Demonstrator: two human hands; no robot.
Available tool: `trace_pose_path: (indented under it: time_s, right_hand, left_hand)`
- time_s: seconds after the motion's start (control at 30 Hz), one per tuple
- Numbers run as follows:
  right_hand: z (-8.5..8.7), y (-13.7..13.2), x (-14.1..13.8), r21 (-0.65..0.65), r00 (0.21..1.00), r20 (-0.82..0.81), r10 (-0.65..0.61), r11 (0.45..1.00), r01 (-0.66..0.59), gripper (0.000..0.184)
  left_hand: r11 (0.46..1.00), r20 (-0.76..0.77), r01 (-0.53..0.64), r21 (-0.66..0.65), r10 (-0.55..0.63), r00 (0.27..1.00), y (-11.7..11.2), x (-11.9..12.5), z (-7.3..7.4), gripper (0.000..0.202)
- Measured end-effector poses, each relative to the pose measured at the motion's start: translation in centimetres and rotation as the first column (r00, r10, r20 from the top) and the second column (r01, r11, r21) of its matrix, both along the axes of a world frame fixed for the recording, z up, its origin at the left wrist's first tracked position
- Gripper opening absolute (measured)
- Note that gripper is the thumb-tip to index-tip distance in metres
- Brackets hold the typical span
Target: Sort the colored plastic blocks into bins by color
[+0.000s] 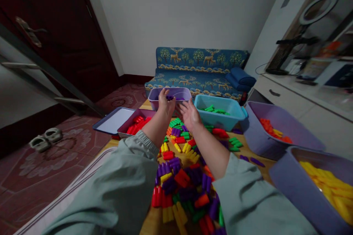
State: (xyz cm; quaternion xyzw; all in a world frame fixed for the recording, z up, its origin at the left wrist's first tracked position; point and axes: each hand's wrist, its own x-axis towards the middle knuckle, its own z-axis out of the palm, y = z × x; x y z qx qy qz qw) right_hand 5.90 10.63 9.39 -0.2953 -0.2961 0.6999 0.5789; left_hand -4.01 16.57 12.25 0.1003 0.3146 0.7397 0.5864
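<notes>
My left hand (166,103) is over the near rim of a light purple bin (154,97), thumb and fingers apart. Dark purple pieces (170,98) show behind the gap between them, seemingly inside the bin. To its right, my right hand (189,114) is palm-up with spread fingers and nothing in it, close to the same bin's front wall. Below both hands, a loose pile of plastic tube-shaped blocks (183,178) in purple, red, yellow, green and orange covers the wooden table (150,224). My forearms hide part of the pile.
A box of red blocks (138,125) with a lid (113,119) stands left. Along the right are a blue bin with green blocks (215,110), a purple bin with orange blocks (271,130), and another with yellow blocks (328,183). A patterned sofa (193,69) is behind.
</notes>
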Motion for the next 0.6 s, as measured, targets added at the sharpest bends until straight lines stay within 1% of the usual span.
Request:
trace_pose_path:
  time_s: [0.07,0.13,0.2,0.27,0.3,0.33,0.4,0.47,0.53,0.57,0.6]
  right_hand:
    - [-1.3,-1.9,1.2,-0.002,1.000,0.017,-0.022,1.000,0.022,0.050]
    - [-2.7,-3.8,2.5,-0.010,0.998,0.046,-0.050,0.999,0.051,0.045]
    - [-3.8,-5.3,3.8,-0.040,0.994,0.088,-0.069,0.997,0.073,0.043]
    - [-4.3,-6.0,4.6,-0.092,0.988,0.137,-0.075,0.992,0.088,0.043]
    - [-4.3,-5.8,4.7,-0.117,0.985,0.155,-0.074,0.989,0.092,0.043]
    - [-3.9,-5.4,4.7,-0.131,0.984,0.162,-0.070,0.987,0.092,0.043]
    - [-2.4,-3.7,3.9,-0.128,0.988,0.142,-0.058,0.989,0.076,0.046]
    - [-0.1,-1.2,2.6,-0.085,0.993,0.110,-0.035,0.995,0.044,0.054]
    - [2.5,1.6,0.9,-0.048,0.992,0.122,-0.012,0.999,0.018,0.064]
    - [3.7,3.0,0.0,-0.015,0.989,0.144,-0.010,1.000,0.012,0.068]
    - [4.8,4.3,-0.7,0.057,0.984,0.170,-0.043,0.998,0.033,0.070]
  left_hand:
    - [0.999,0.045,0.012,-0.052,-0.009,0.999,-1.4,0.3,-0.7,0.017]
    - [0.994,0.061,0.023,-0.104,-0.017,0.998,-2.9,0.9,-1.8,0.026]
    - [0.987,0.045,0.020,-0.161,-0.013,0.999,-4.3,1.4,-3.2,0.034]
    - [0.980,0.023,0.009,-0.200,-0.004,1.000,-5.3,1.8,-4.2,0.036]
    - [0.978,0.010,0.003,-0.208,-0.001,1.000,-5.5,1.9,-4.5,0.035]
    - [0.978,-0.004,0.000,-0.206,-0.001,1.000,-5.5,1.9,-4.5,0.034]
    - [0.982,-0.033,0.007,-0.186,-0.013,0.999,-4.8,1.8,-3.8,0.028]
    - [0.986,-0.062,0.033,-0.161,-0.044,0.997,-3.2,1.5,-2.2,0.019]
    - [0.988,-0.088,0.063,-0.142,-0.076,0.993,-1.2,1.0,-0.3,0.009]
    - [0.989,-0.113,0.081,-0.127,-0.095,0.989,-0.2,0.8,0.7,0.008]
    - [0.990,-0.147,0.099,-0.105,-0.114,0.983,0.8,0.5,1.5,0.011]
